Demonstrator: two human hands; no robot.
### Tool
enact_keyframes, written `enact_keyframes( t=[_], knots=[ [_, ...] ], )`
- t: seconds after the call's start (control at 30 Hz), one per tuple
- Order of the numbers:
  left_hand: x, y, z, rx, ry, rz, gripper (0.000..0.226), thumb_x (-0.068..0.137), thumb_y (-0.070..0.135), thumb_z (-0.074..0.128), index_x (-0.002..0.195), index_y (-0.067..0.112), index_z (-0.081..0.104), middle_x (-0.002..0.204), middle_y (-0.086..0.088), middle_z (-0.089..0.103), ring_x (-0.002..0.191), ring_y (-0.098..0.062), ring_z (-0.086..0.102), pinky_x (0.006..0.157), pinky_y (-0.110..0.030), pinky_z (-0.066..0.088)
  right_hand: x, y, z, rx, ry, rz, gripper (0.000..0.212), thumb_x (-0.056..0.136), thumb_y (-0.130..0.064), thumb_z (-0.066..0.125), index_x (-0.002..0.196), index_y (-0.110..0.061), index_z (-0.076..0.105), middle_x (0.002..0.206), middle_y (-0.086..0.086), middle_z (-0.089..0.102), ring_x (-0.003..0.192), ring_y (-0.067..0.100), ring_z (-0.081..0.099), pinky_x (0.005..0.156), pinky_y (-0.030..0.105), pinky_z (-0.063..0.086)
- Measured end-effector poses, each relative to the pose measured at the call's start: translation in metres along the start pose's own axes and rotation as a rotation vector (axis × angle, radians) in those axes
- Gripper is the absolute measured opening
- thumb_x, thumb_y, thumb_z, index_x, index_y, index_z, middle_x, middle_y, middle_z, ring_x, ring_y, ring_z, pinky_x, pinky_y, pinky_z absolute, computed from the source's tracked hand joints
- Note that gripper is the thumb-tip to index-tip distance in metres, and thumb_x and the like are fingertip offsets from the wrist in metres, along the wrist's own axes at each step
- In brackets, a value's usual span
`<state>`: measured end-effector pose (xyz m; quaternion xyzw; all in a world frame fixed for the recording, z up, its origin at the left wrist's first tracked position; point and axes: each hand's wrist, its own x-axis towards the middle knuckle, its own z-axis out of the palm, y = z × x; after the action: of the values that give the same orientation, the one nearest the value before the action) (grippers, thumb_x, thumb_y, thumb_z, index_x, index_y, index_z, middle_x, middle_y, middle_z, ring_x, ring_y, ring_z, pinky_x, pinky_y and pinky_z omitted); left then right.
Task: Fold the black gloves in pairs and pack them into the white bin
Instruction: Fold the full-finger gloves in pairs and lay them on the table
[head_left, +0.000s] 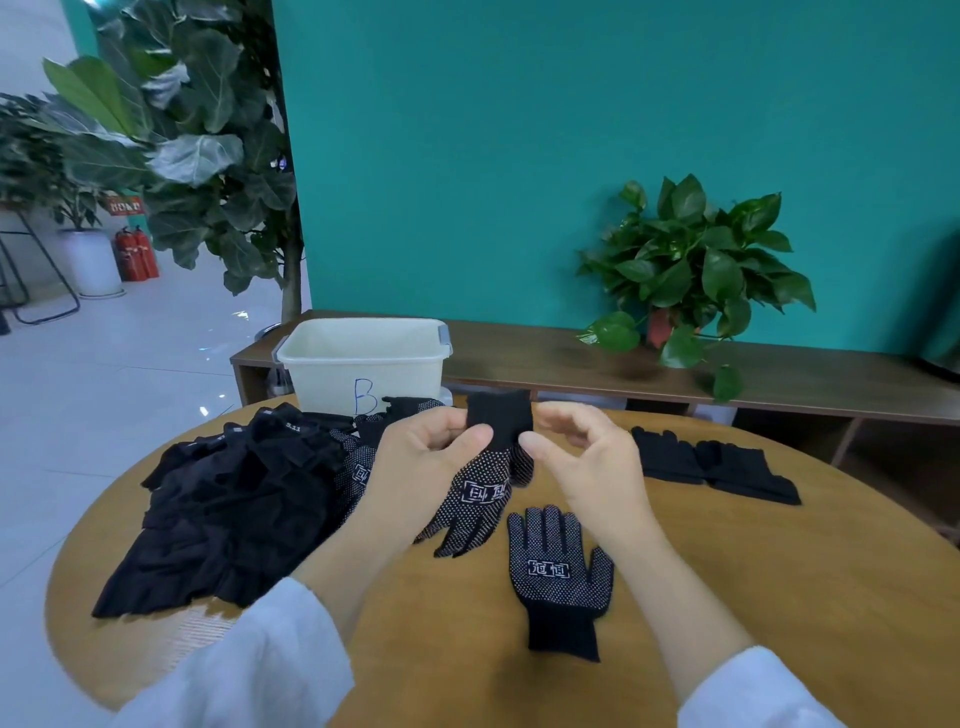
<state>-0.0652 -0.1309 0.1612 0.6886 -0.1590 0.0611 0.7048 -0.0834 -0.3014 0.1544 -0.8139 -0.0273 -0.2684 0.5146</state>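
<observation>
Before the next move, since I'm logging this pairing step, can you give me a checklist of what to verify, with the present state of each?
1. Held glove gripped at the cuff: ok, the left hand pinches it, palm dots facing up.
2. Right hand also gripping the cuff: cannot tell, its fingers are curled right beside it.
3. Matching glove within reach: ok, flat on the table, dots up, fingers pointing away.
4. The two gloves aligned: not ok, they lie apart and point opposite ways.
5. White bin ready: ok, upright and open behind the pile of gloves.
6. Bin contents: cannot tell, only part of the inside shows.
</observation>
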Motion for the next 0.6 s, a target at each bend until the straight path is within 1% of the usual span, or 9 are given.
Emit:
enact_keyframes(
  t=[0.07, 0.1, 0.13, 0.2, 0.23, 0.3, 0.43, 0.53, 0.6],
  knots=[
    [0.002, -0.002, -0.002, -0.039, -0.058, -0.039, 0.008, 0.089, 0.011, 0.067, 0.091, 0.014, 0.075, 0.091, -0.009, 0.076, 0.087, -0.027, 0.072, 0.084, -0.042, 0.056, 0.004, 0.004, -0.007, 0.169, -0.125, 0.144, 0.038, 0.082, -0.018, 0.076, 0.119, -0.018, 0.064, 0.111, -0.007, 0.068, 0.105, 0.004, 0.062, 0.092, 0.021, 0.048],
    [0.002, -0.003, -0.002, -0.058, -0.083, -0.055, 0.009, 0.09, 0.011, 0.066, 0.091, 0.013, 0.075, 0.092, -0.011, 0.075, 0.086, -0.027, 0.071, 0.081, -0.04, 0.056, 0.004, 0.006, -0.01, 0.273, -0.19, 0.197, 0.035, 0.084, -0.014, 0.074, 0.118, -0.011, 0.065, 0.11, -0.001, 0.071, 0.103, 0.009, 0.065, 0.09, 0.024, 0.051],
    [0.003, -0.004, -0.002, -0.073, -0.104, -0.069, 0.009, 0.091, 0.009, 0.065, 0.092, 0.011, 0.074, 0.093, -0.012, 0.075, 0.083, -0.024, 0.071, 0.078, -0.037, 0.055, 0.003, 0.007, -0.013, 0.353, -0.236, 0.218, 0.028, 0.085, -0.009, 0.071, 0.113, -0.005, 0.067, 0.105, 0.006, 0.073, 0.097, 0.014, 0.068, 0.086, 0.026, 0.054],
    [0.004, -0.006, -0.001, -0.057, -0.128, -0.077, 0.01, 0.092, 0.006, 0.063, 0.094, 0.009, 0.073, 0.091, -0.01, 0.075, 0.08, -0.019, 0.071, 0.072, -0.03, 0.054, 0.002, 0.007, -0.018, 0.392, -0.269, 0.195, 0.01, 0.085, -0.004, 0.07, 0.092, 0.003, 0.07, 0.09, 0.016, 0.074, 0.081, 0.019, 0.068, 0.075, 0.029, 0.056],
    [0.005, -0.007, 0.0, -0.025, -0.134, -0.068, 0.01, 0.092, 0.005, 0.063, 0.093, 0.008, 0.073, 0.089, -0.009, 0.076, 0.078, -0.017, 0.071, 0.069, -0.027, 0.054, 0.002, 0.007, -0.02, 0.39, -0.266, 0.188, 0.005, 0.084, -0.003, 0.07, 0.084, 0.002, 0.069, 0.083, 0.016, 0.073, 0.074, 0.018, 0.067, 0.07, 0.028, 0.055],
    [0.008, -0.009, 0.001, 0.05, -0.13, -0.042, 0.007, 0.091, 0.006, 0.065, 0.09, 0.008, 0.072, 0.084, -0.006, 0.076, 0.074, -0.014, 0.071, 0.065, -0.023, 0.053, 0.004, 0.01, -0.024, 0.38, -0.255, 0.184, 0.008, 0.083, -0.002, 0.071, 0.076, -0.003, 0.069, 0.074, 0.011, 0.072, 0.066, 0.015, 0.066, 0.062, 0.025, 0.053],
    [0.021, -0.016, 0.011, 0.158, -0.115, 0.024, 0.013, 0.087, 0.008, 0.071, 0.076, 0.015, 0.069, 0.072, -0.001, 0.074, 0.063, -0.008, 0.067, 0.059, -0.019, 0.05, 0.015, 0.024, -0.028, 0.321, -0.237, 0.185, 0.01, 0.083, -0.002, 0.072, 0.074, -0.004, 0.069, 0.072, 0.011, 0.071, 0.063, 0.017, 0.064, 0.062, 0.028, 0.054],
    [0.042, -0.025, 0.022, 0.242, -0.126, 0.051, 0.022, 0.086, 0.007, 0.072, 0.067, 0.013, 0.063, 0.06, 0.007, 0.068, 0.055, -0.002, 0.059, 0.055, -0.015, 0.047, 0.029, 0.037, -0.031, 0.293, -0.221, 0.18, 0.017, 0.082, -0.002, 0.073, 0.068, -0.01, 0.068, 0.066, 0.006, 0.07, 0.059, 0.013, 0.063, 0.058, 0.025, 0.052],
    [0.06, -0.033, 0.03, 0.316, -0.144, 0.065, 0.023, 0.086, 0.01, 0.072, 0.065, 0.009, 0.061, 0.057, 0.01, 0.065, 0.054, -0.001, 0.056, 0.056, -0.015, 0.047, 0.041, 0.047, -0.032, 0.275, -0.203, 0.18, 0.029, 0.083, -0.001, 0.072, 0.06, -0.017, 0.065, 0.057, -0.004, 0.065, 0.052, 0.005, 0.057, 0.052, 0.018, 0.046]
  ],
)
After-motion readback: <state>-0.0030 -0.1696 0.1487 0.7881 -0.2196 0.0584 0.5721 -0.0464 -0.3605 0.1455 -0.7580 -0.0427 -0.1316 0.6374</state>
